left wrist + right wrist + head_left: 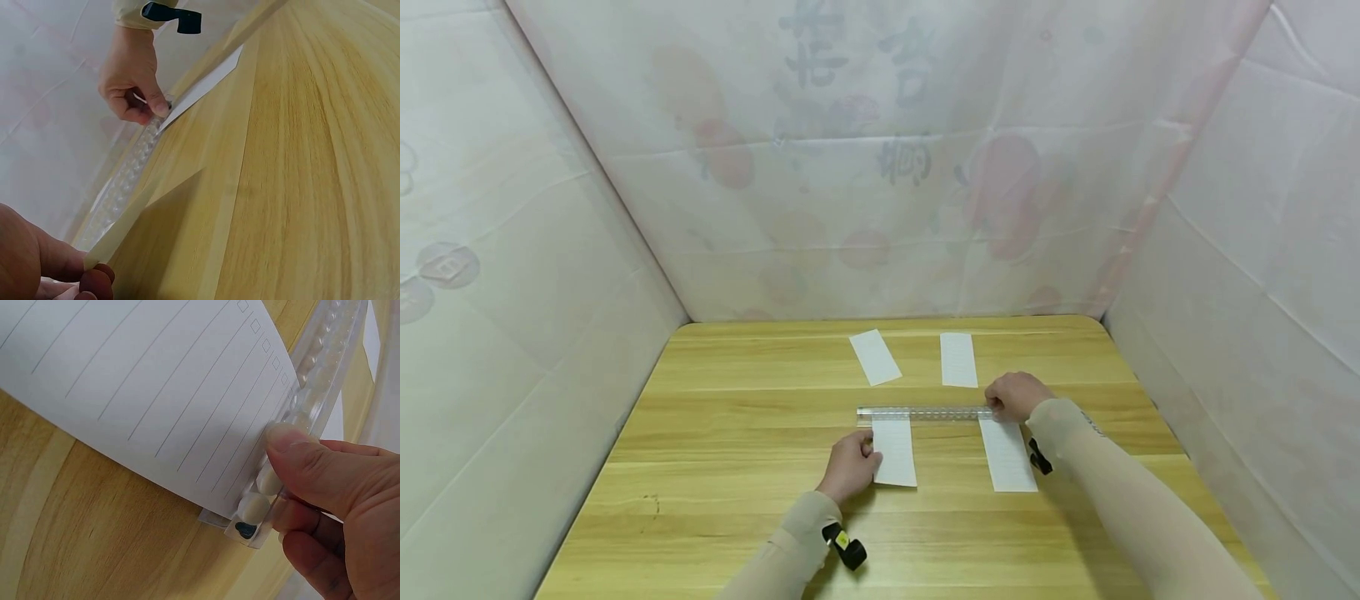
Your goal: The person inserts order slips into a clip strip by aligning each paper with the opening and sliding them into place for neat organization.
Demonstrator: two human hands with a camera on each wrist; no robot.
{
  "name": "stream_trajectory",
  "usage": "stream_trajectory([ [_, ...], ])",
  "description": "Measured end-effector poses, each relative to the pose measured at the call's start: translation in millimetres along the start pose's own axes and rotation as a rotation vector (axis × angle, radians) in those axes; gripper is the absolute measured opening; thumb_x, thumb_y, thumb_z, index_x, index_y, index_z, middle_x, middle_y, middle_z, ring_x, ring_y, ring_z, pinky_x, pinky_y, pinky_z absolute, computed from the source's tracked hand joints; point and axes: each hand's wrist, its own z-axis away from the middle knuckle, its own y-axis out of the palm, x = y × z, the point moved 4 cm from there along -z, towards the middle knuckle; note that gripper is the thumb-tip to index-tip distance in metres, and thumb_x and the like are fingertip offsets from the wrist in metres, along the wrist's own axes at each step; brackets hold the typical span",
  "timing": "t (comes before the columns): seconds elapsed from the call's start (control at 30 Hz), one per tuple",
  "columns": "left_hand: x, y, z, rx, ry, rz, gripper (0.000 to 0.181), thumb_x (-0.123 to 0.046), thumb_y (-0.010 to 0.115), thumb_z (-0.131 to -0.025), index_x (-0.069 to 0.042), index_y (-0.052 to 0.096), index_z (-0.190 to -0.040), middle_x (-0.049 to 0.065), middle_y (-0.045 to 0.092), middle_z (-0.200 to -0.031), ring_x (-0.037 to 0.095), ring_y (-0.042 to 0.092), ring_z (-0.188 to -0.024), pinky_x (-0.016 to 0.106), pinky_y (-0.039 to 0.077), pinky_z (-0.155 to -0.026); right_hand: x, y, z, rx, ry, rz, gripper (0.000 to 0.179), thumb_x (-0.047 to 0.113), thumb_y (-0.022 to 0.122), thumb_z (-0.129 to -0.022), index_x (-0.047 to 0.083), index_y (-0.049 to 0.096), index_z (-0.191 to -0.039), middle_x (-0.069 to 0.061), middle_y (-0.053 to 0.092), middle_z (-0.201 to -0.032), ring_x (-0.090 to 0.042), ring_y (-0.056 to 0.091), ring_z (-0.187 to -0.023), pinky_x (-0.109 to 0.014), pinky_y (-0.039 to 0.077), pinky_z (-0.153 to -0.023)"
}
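A clear plastic ticket rail with round beads inside lies crosswise on the table. My right hand grips its right end, thumb on the beaded face and fingers beneath. One paper slip, printed with lines and small boxes, has its top edge at the rail near that hand. Another slip meets the rail's left part. My left hand pinches this slip's left edge between thumb and finger; in the left wrist view the slip is tilted off the tabletop, casting a shadow.
Two more white slips, one slanted and one nearly straight, lie behind the rail. The wooden table is bounded by hanging fabric at the back and both sides.
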Motion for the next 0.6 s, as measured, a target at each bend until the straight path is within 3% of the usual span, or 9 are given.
stream_trajectory([
  [0.6, -5.7, 2.4, -0.8, 0.003, 0.008, 0.008, 0.043, -0.005, 0.061, -0.090, 0.012, 0.053, -0.128, -0.001, 0.052, -0.072, 0.011, 0.046, -0.061, 0.030, 0.044, -0.068, 0.7, -1.0, -0.4, 0.011, 0.018, 0.006, 0.029, 0.007, 0.078, -0.077, 0.022, 0.055, -0.067, 0.011, 0.047, -0.064, -0.010, 0.041, -0.061, -0.030, 0.036, -0.060],
])
